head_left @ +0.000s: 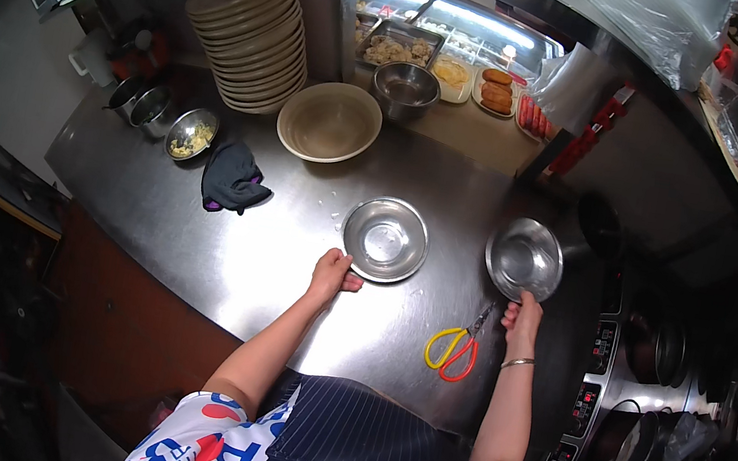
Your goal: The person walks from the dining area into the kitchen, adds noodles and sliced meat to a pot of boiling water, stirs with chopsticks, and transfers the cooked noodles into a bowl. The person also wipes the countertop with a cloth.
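Note:
My left hand (332,277) grips the near-left rim of a stainless steel bowl (386,239), thumb on top and fingers beneath. The bowl's inside shows only shine. Over on the right, my right hand (525,317) pinches the near rim of a second steel bowl (524,259), which is tilted. Whether that bowl touches the counter I cannot tell. Between my forearms lies a pair of scissors (459,350) with one yellow and one red handle, its blades pointing towards the right-hand bowl. Both hands are above the steel counter (295,240).
Left of me lie a dark cloth (233,176) and a steel bowl of yellowish food (191,136). Behind stand a large beige bowl (329,123), a tall stack of beige bowls (256,31) and a deep steel bowl (406,90). Cooker control panels (584,402) line the right side.

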Tool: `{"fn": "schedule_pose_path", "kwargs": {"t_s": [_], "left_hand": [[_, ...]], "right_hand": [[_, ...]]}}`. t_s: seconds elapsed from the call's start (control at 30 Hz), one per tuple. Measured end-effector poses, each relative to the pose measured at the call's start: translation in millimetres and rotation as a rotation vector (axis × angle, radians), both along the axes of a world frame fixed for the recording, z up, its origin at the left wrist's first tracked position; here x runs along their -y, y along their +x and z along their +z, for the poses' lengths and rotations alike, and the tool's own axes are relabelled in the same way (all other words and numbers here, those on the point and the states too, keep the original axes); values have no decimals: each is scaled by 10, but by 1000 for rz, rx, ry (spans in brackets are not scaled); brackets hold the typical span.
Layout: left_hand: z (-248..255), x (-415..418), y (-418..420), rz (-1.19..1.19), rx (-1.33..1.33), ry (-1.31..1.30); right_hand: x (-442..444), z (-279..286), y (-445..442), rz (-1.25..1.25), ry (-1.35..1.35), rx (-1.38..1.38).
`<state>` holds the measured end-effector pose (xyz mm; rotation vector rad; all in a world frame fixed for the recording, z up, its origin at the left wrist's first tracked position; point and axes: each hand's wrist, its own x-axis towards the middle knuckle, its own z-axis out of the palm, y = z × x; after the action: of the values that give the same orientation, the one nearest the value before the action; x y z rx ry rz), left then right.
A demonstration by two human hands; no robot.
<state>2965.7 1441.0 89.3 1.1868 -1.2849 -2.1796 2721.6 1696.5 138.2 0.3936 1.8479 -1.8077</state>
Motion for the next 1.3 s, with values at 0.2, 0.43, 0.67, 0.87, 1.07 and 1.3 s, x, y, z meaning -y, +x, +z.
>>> {"fn": "schedule_pose_path", "kwargs": {"t_s": [0.2, 0.43, 0.67, 0.87, 1.07, 1.3], "left_hand": [[-77, -9, -171, -68, -31, 69], [-20, 958, 323, 314, 465, -843], [254, 2128, 1098, 301, 1087, -1139], [-66, 1900, 1099, -68, 1001, -1218], [18, 1077, 1364, -44, 926, -1260], [340, 827, 1797, -52, 1041, -1140]], "right_hand": [[858, 207, 662, 399, -48, 62], [1147, 9, 918, 649, 24, 124], [295, 73, 1078, 665, 473, -490], [-287, 59, 1385, 579, 917, -880], [-240, 92, 1391, 644, 895, -948], [0, 105, 1358, 742, 716, -942]]}}
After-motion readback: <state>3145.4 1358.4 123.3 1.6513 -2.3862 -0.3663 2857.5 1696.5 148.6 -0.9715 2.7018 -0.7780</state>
